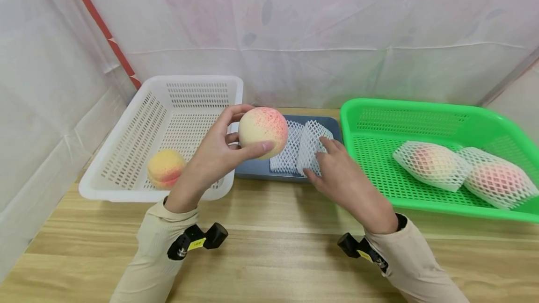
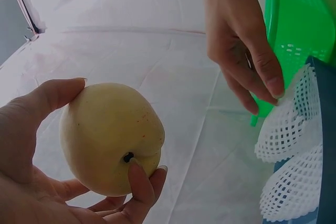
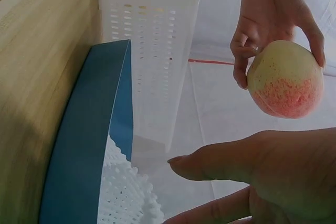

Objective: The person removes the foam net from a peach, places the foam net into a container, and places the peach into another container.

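Note:
My left hand (image 1: 214, 148) grips a pale peach (image 1: 263, 132) with a pink-red blush, thumb on one side and fingers curled round the other. In the left wrist view, the peach (image 2: 113, 135) shows a small dark hole near the fingertips. My right hand (image 1: 341, 176) reaches over the blue-grey tray (image 1: 252, 168), its fingertips right at a white foam net sleeve (image 1: 310, 141). Thumb and fingers stand apart in the right wrist view. A second foam net (image 1: 286, 158) lies beside it in the tray.
On the left stands a white perforated basket (image 1: 113, 194) with a yellow-red peach (image 1: 165, 168) inside. The green basket (image 1: 404, 104) at right holds two peaches in foam nets, one netted peach (image 1: 431, 165) left of the other (image 1: 497, 176). All stand on a wooden table (image 1: 278, 256) before a pale curtain.

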A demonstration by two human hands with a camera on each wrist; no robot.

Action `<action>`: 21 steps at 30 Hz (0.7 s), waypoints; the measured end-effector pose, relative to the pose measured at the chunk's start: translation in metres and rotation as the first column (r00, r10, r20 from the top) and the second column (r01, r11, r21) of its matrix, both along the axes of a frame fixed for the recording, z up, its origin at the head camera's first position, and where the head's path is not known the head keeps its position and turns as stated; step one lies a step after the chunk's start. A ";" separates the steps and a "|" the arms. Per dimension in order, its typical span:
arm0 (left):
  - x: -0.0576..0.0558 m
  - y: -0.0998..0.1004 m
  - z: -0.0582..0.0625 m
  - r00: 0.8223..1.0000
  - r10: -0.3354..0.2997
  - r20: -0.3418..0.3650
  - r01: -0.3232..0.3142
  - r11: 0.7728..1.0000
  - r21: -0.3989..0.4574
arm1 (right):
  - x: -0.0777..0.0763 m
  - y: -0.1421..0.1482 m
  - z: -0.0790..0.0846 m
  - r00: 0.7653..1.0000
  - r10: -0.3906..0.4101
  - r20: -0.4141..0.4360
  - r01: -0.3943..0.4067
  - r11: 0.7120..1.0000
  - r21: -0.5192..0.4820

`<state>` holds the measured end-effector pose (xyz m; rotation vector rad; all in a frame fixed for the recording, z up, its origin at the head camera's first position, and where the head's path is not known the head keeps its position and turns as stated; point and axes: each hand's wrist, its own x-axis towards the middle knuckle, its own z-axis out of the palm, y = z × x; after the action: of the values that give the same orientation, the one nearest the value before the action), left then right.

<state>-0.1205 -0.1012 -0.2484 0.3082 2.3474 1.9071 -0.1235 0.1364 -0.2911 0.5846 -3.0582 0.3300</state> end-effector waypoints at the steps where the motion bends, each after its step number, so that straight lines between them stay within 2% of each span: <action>1: 0.000 0.000 0.000 1.000 0.000 -0.003 0.000 1.000 0.000 | 0.000 0.001 0.001 1.000 0.000 -0.015 0.000 1.000 -0.010; 7: 0.000 -0.001 0.000 1.000 0.000 -0.021 0.000 1.000 -0.007 | 0.002 0.004 0.003 0.997 -0.014 -0.080 0.008 0.997 -0.073; 15: -0.002 -0.001 0.000 0.999 0.000 -0.034 -0.001 1.000 -0.028 | 0.000 0.004 0.006 0.992 0.012 -0.125 -0.026 0.994 -0.109; 21: -0.008 -0.007 0.005 0.998 0.003 -0.067 -0.012 0.990 -0.143 | -0.002 -0.005 0.005 0.994 0.022 -0.110 -0.035 0.992 -0.124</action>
<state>-0.1280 -0.1085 -0.2430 0.3558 2.5156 1.7451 -0.1257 0.1315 -0.2857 0.6187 -2.9019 0.4707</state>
